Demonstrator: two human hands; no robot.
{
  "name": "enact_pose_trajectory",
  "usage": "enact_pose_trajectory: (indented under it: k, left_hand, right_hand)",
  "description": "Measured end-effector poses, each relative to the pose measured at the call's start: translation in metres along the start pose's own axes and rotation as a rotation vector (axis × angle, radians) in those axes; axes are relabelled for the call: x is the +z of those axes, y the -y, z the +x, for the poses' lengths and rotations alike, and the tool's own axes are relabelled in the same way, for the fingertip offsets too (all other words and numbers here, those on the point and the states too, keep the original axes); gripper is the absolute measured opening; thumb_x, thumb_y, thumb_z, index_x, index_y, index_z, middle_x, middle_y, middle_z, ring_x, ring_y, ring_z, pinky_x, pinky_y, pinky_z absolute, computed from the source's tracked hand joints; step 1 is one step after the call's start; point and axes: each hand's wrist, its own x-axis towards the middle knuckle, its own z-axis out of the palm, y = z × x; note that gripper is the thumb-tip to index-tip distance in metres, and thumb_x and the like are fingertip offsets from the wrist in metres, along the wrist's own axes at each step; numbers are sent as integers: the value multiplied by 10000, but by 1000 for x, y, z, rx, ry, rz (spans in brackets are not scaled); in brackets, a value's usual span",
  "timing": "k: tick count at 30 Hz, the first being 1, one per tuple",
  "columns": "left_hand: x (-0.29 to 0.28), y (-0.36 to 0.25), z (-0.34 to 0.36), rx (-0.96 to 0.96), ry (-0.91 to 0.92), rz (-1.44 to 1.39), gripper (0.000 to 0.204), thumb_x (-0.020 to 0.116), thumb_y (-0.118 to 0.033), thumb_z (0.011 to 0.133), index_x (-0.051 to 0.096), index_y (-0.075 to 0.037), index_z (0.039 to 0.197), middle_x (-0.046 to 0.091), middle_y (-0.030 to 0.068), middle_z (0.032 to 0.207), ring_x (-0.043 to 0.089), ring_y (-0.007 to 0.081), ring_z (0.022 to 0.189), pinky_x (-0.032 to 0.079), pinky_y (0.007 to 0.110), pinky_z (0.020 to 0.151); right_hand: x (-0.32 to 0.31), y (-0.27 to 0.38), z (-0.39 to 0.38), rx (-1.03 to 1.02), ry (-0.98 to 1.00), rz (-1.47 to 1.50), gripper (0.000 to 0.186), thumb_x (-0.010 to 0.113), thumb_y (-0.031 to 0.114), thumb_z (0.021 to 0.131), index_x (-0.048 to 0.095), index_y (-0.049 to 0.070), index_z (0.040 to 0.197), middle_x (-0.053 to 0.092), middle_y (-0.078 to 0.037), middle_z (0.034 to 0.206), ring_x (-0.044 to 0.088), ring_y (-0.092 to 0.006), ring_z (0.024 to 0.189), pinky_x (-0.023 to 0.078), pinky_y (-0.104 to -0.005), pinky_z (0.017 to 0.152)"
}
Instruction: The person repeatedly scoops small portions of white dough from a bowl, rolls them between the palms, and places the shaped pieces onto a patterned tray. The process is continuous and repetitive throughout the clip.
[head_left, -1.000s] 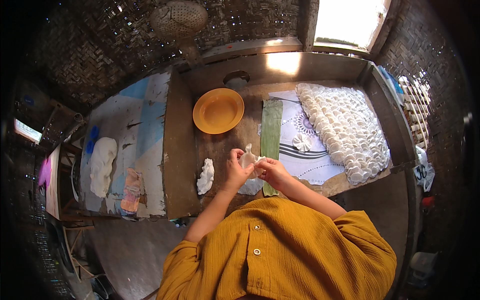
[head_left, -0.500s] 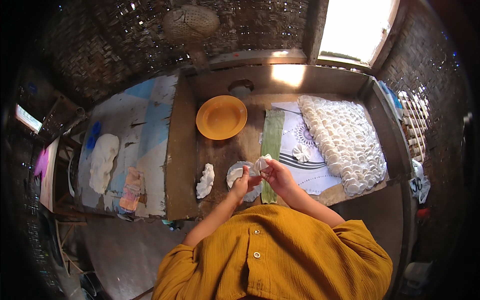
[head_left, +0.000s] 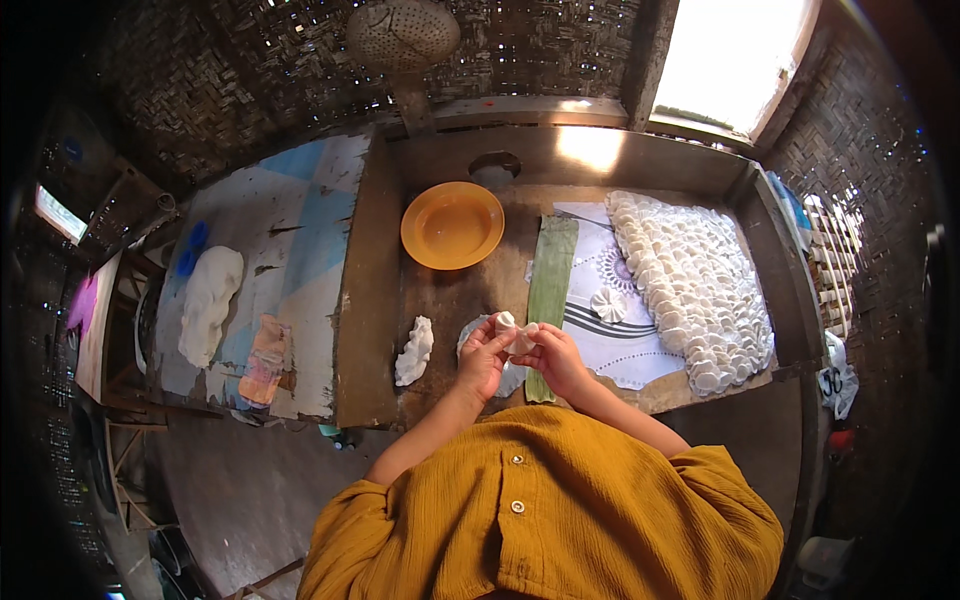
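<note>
In front of my chest I pinch white dough with both hands. My left hand (head_left: 482,362) has its fingers closed on a small rounded dough lump (head_left: 505,321). Right beside it, my right hand (head_left: 556,363) grips a pleated dough piece (head_left: 523,340); whether the two bits are joined I cannot tell. Under my left hand lies a round pale plate (head_left: 513,378), mostly covered. To its left rests a ragged dough chunk (head_left: 414,352). A finished-looking pleated dough piece (head_left: 609,304) lies on the patterned white cloth (head_left: 625,370), near many overlapping white dough pieces (head_left: 690,290).
A green leaf strip (head_left: 551,290) runs along the cloth's left edge. An orange bowl (head_left: 452,226) stands at the back of the wooden tray (head_left: 362,300). On the left-hand tabletop (head_left: 310,310) sit a large dough mass (head_left: 210,305) and an orange-pink cloth (head_left: 265,362).
My left hand has risen from over the plate to the pleated piece and now holds a small dough lump. My right hand has turned the pleated piece slightly downward.
</note>
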Motion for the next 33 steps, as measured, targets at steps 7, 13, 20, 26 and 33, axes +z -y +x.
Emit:
enact_pose_trajectory:
  k: [7,13,20,26,33]
  left_hand:
    - [3,8,-4,190,2,243,325,625,51,777,523,-24,1076,579,49,1012,569,123,917,474,255,815]
    - [6,7,-7,241,-16,388,324,607,60,769,517,-14,1071,580,54,1009,567,122,923,474,254,814]
    - [10,4,-10,201,-32,355,377,593,96,733,508,-17,1083,573,65,1026,564,136,946,473,265,830]
    - [12,-3,-16,149,60,353,405,556,67,759,475,-5,1149,552,71,1028,565,136,922,488,271,808]
    - [10,-4,-14,44,66,305,450,544,52,777,424,-5,1207,555,79,1018,569,142,902,509,282,786]
  right_hand:
    - [6,-3,-4,-353,-188,-614,118,561,103,854,596,-9,834,577,-56,773,606,-153,672,529,-284,599]
    - [12,5,-8,-747,-205,-1176,91,621,48,777,646,26,862,549,-88,745,585,-197,611,478,-305,547]
    - [16,20,-7,-936,-17,-1317,298,658,-4,727,636,53,1019,577,-83,813,595,-187,665,487,-272,582]
    - [16,30,-3,-1015,17,-1373,425,659,40,723,585,97,1137,605,-109,943,605,-279,821,496,-337,699]
    - [17,35,-8,-591,62,-1280,476,676,2,708,575,85,1166,598,-66,880,586,-165,737,480,-275,653]
